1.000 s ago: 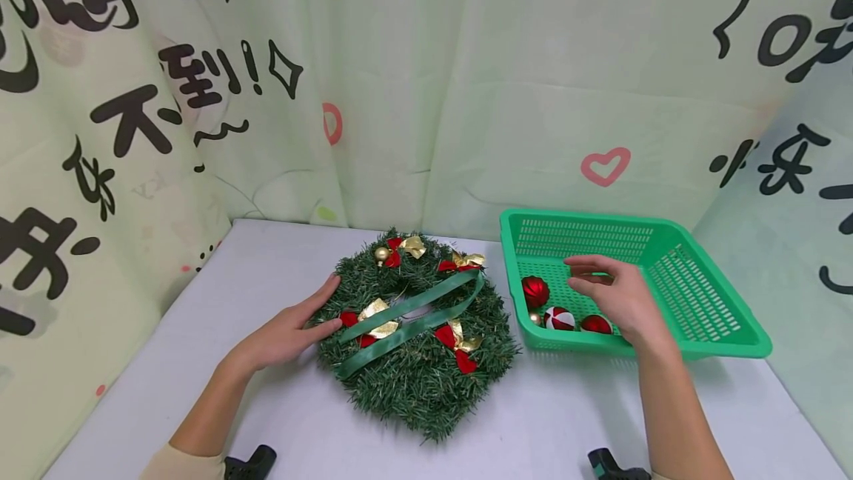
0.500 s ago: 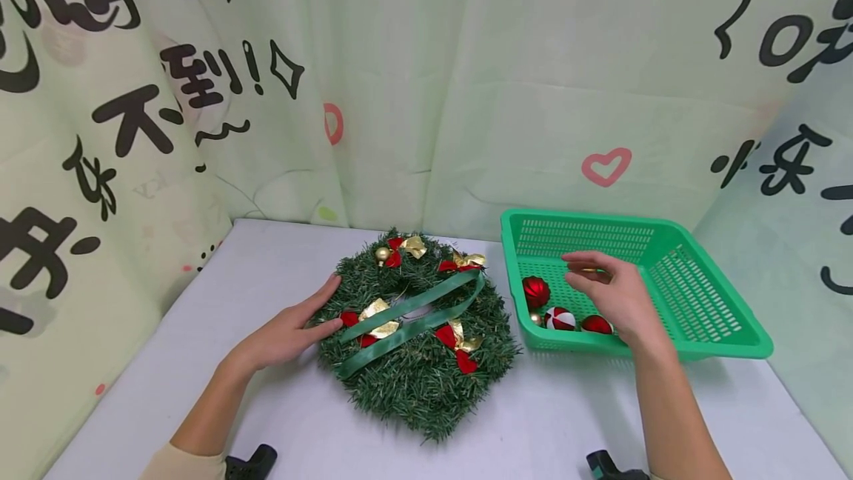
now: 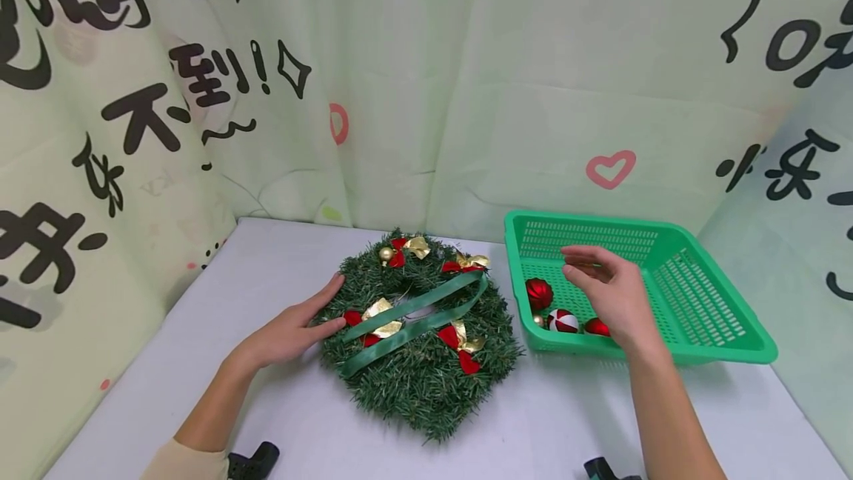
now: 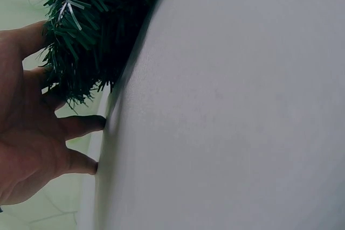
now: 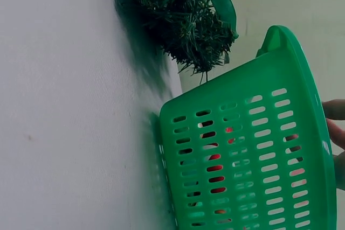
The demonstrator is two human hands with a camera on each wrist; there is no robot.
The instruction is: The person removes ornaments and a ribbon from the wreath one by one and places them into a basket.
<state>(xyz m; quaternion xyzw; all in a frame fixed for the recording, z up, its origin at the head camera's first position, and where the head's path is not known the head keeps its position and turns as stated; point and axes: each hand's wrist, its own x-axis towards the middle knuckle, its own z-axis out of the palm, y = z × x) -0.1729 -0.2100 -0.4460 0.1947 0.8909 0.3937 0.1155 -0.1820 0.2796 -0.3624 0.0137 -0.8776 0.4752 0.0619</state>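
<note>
A green wreath [image 3: 426,391] lies flat on the table, dressed with red and gold bows [image 3: 460,347], a small gold ball [image 3: 386,255] and a loop of green ribbon [image 3: 406,335]. My left hand [image 3: 289,332] rests against its left edge, fingers spread; in the left wrist view some of those fingers [image 4: 81,126] reach down to the table. Over the green basket [image 3: 726,354] hovers my right hand [image 3: 616,295], fingers loosely bent, with nothing visible between them. Below it in the basket lie a ridged red ball [image 3: 538,293], a red-and-white ball [image 3: 563,321] and another red ball [image 3: 596,327].
A white cloth covers the table [image 3: 280,265]. Printed curtains [image 3: 400,95] enclose the back and sides. The basket's slotted wall [image 5: 242,154] stands just right of the wreath. A small gold ball [image 3: 538,321] sits in the basket's near left corner.
My right hand has shifted slightly left and up over the basket. The left hand keeps its place on the wreath. The head view has turned a little.
</note>
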